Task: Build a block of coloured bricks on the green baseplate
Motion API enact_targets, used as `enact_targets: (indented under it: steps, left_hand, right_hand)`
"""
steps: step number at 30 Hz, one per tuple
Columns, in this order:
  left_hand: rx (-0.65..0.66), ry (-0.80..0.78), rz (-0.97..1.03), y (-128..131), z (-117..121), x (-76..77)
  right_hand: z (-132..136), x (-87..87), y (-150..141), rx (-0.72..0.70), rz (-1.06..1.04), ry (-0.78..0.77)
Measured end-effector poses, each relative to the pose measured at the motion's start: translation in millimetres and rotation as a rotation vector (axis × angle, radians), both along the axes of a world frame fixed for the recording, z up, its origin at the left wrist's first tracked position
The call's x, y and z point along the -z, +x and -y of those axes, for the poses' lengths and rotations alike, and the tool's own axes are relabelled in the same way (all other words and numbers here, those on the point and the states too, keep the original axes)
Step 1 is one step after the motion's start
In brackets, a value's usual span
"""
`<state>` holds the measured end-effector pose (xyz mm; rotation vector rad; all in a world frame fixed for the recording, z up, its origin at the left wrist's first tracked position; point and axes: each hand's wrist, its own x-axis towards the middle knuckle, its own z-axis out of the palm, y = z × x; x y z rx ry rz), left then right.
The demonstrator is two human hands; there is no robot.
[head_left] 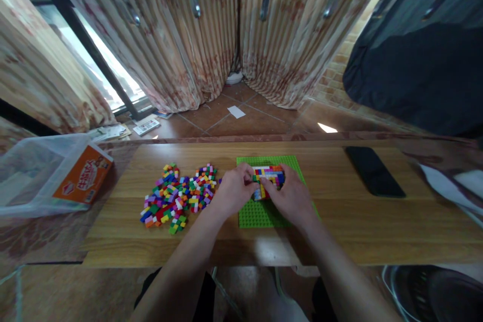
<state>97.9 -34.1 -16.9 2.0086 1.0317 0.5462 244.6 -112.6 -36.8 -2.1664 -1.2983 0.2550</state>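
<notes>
A block of multicoloured toy bricks (268,173) sits on the green baseplate (252,217) in the middle of the table. My right hand (295,195) grips this block from the right, its thumb across the near face and its fingers round the far right side. At the block's left side is my left hand (234,187), thumb and forefinger pinched together. A small green brick (255,178) shows at those fingertips, touching or very close to the block. The fingers partly cover the block's left and right ends.
Left of the baseplate lies a loose heap of coloured bricks (175,198) on the wooden table (347,231). A clear plastic bin (41,176) with an orange label stands beyond the table's left end. A black phone (374,171) lies to the right, white paper (451,188) farther right.
</notes>
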Motion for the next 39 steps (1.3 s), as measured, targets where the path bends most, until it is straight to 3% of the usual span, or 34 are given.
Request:
enact_targets:
  steps: [12, 24, 35, 37, 39]
  left_hand:
    - [0.007, -0.002, 0.027, 2, -2, 6.2]
    - [0.043, 0.004, 0.012, 0, -1, 3.7]
    - [0.098, 0.022, -0.008, -9, -7, -2.2]
    - [0.050, 0.079, -0.060, -22, -15, -6.5]
    - [-0.100, 0.155, -0.195, -37, -26, -10.4]
  right_hand:
    - [-6, 4.9, -2, 0.054, 0.018, -0.024]
    - [-8, -4.0, -1, 0.040, -0.013, -0.126]
    - [-6, -0.6, 2, -0.005, -0.036, -0.105]
    - [-4, -0.2, 3, -0.019, -0.047, -0.094]
    - [-2, 0.7, 6, -0.040, -0.067, -0.079]
